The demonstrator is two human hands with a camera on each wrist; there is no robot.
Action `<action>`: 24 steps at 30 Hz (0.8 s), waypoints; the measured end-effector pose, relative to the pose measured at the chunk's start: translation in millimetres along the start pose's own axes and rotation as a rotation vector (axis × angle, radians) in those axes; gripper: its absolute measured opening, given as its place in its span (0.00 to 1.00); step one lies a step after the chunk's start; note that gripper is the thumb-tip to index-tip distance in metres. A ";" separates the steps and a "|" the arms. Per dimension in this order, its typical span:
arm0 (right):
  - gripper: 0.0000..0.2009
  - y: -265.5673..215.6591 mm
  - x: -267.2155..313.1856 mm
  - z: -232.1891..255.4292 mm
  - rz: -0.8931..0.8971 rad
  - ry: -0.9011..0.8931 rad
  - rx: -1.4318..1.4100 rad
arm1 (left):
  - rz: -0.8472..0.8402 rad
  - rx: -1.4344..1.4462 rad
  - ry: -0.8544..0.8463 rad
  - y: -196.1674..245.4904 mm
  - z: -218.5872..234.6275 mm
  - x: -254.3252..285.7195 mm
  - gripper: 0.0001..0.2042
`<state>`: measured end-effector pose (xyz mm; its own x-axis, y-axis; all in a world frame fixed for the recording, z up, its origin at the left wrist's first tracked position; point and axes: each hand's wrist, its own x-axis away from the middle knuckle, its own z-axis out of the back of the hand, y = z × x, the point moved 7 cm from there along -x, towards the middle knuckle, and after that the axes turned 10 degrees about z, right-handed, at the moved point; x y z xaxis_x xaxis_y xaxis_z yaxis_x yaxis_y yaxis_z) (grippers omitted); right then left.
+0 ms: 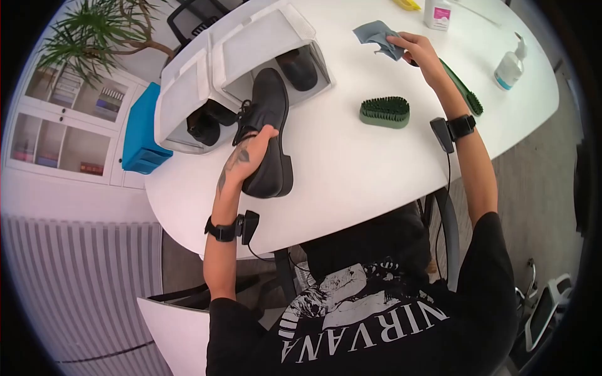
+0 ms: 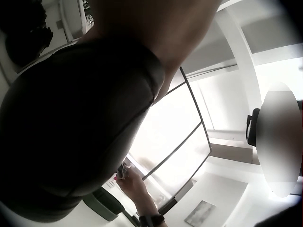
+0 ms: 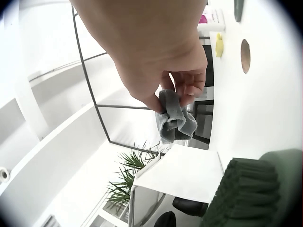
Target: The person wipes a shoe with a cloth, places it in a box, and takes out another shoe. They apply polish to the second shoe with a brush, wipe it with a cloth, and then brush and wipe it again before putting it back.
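My left hand point(image 1: 254, 153) grips a black leather lace-up shoe point(image 1: 271, 94) above the table, thumb across its opening. The shoe's toe points away from me and overlaps the front of a shoe box in the head view. Close up, the shoe's dark heel end point(image 2: 71, 118) fills much of the left wrist view. Out to the right, my right hand point(image 1: 423, 56) pinches a crumpled grey-blue cloth point(image 1: 379, 39) over the table. In the right wrist view the cloth point(image 3: 174, 120) hangs in folds from the fingertips. A green scrub brush point(image 1: 384, 114) lies bristles up between the hands.
Two white shoe boxes point(image 1: 257, 47) hold more black shoes point(image 1: 298, 67). A long-handled green brush point(image 1: 464, 91) lies under my right forearm. Beyond it stand a pump bottle point(image 1: 509, 69), a pink-labelled bottle point(image 1: 438, 15) and a yellow item point(image 1: 407, 4). A blue bin point(image 1: 145, 131) is left of the table.
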<state>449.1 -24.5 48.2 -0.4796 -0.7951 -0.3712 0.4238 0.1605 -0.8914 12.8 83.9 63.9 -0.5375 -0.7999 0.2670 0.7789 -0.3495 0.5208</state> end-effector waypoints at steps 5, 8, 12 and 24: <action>0.15 40.7 -3.8 -1.6 -0.036 0.038 -0.320 | 0.044 0.022 0.034 15.1 10.2 -50.1 0.25; 0.15 40.8 -0.2 -0.5 -0.035 0.116 -0.440 | 0.220 0.114 0.002 5.6 11.1 -90.2 0.23; 0.15 67.7 12.4 -1.5 -0.111 0.242 -0.480 | 0.034 -0.101 0.091 4.4 15.6 -135.6 0.22; 0.21 59.2 16.0 -5.0 -0.118 0.257 -0.264 | 0.182 -0.459 0.309 19.3 32.8 -205.0 0.24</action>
<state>462.7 -24.8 -11.8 -0.7048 -0.6497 -0.2849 0.1579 0.2479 -0.9558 127.4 257.2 45.9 -0.3166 -0.9479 0.0344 0.9471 -0.3140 0.0659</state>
